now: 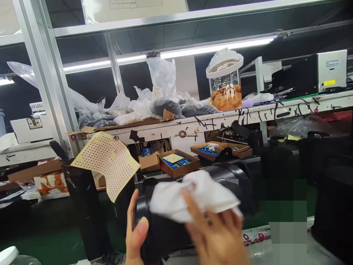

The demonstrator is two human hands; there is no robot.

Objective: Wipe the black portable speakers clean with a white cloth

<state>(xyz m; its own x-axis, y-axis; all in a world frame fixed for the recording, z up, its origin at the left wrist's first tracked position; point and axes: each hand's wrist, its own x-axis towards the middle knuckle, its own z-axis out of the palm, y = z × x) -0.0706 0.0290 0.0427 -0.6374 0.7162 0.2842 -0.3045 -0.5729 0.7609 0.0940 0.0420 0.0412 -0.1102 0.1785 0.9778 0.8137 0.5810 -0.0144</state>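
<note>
Fingers of the left hand (134, 241), at seven o'clock in the view, curl around the left end of a black barrel-shaped case (168, 233), gripping it with the thumb toward the wearer. The case sits at six o'clock; where its far end stops is hard to tell. Over its top lies a white cloth (176, 200), held against it by the fingers of the right hand (220, 235) at five o'clock, too blurred to show how tightly.

Around them, from the left, a yellow sheet (110, 162) with rows of red marks hangs between eight and nine o'clock, plastic bags (162, 81) fill the shelf toward eleven, a cardboard tray (180, 172) of blue boards stands just behind the case, and a lidded jar (226, 88) stands at two.

Judging by the hands, the step is wiping the case. The next stroke would call for a steady left grip and the cloth pressed flat against the curve.
</note>
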